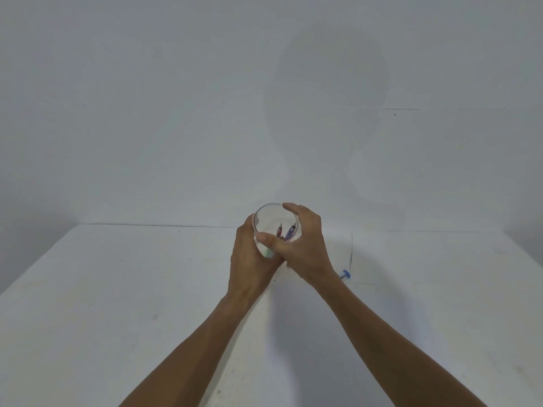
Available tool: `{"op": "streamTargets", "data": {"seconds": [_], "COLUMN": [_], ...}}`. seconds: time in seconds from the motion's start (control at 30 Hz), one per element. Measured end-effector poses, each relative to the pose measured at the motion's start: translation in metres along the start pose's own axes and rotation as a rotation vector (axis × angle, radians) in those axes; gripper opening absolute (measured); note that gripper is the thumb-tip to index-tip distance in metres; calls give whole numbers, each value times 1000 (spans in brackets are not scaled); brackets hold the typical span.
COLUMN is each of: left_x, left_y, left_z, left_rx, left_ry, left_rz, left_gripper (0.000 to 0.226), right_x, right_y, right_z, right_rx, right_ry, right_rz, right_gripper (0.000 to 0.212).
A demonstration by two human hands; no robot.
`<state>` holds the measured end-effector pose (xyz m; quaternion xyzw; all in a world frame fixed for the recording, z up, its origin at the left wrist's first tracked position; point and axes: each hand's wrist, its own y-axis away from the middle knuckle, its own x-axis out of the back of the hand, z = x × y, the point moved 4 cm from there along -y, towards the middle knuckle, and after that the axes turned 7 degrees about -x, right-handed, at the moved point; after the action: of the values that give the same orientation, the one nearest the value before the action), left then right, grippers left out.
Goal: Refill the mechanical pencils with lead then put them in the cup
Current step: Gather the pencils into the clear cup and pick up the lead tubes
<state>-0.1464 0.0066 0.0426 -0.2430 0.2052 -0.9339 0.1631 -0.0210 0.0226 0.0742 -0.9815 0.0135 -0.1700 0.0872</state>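
As seen from above, holds a clear cup (pixel 266 218) between both hands, near the middle of the counter's (pixel 117 289) far edge. Grips the cup's left wall with the left hand (pixel 249 257), fingers curled round, thumb on the near side. Clasps the right wall and far rim with the right hand (pixel 305 245), curled as well. Contains two mechanical pencils (pixel 290 232), tips up. Cannot tell whether touching the counter. Just beside the right wrist, a small blue-capped thing (pixel 345 274).
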Motion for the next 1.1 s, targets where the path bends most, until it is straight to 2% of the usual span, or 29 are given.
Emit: {"op": "streamTargets", "data": {"seconds": [0.07, 0.13, 0.2, 0.33, 0.43, 0.5, 0.6, 0.73, 0.93, 1.03, 1.1], "left_x": [-1, 0, 1, -2, -4, -5, -6, -5, -11, -13, -13], "left_y": [-2, -5, -7, -12, -14, -15, -18, -17, -17, -16, -15], "left_z": [-5, -10, -13, -20, -21, -21, -19, -18, -18, -19, -19], "left_rx": [49, 83, 86, 103, 100, 90, 78, 73, 66, 71, 67], "left_ry": [45, 47, 47, 74, 84, 88, 94, 112, 117, 113, 114], "left_rz": [23, 34, 40, 45, 40, 30, 13, 13, 24, 28, 28], "left_gripper": [77, 84, 88, 90, 81, 76, 71, 67, 77, 79, 78], "right_x": [10, 21, 33, 32, 21, 15, 14, 31, 71, 76, 74], "right_y": [0, -3, -8, -12, -10, -11, -14, -18, -19, -15, -11], "right_z": [0, 12, 30, 67, 78, 80, 84, 83, 77, 77, 80], "right_rx": [-12, -33, -46, -31, -9, 17, 5, -30, -73, -74, -74], "right_ry": [-79, -149, -2, 594, 877, 982, 952, 766, 813, 840, 878], "right_rz": [40, 142, 201, -72, -196, -221, -229, -240, -445, -494, -541], "right_gripper": [68, 39, 18, 23, 36, 35, 31, 17, 10, 14, 24]}}
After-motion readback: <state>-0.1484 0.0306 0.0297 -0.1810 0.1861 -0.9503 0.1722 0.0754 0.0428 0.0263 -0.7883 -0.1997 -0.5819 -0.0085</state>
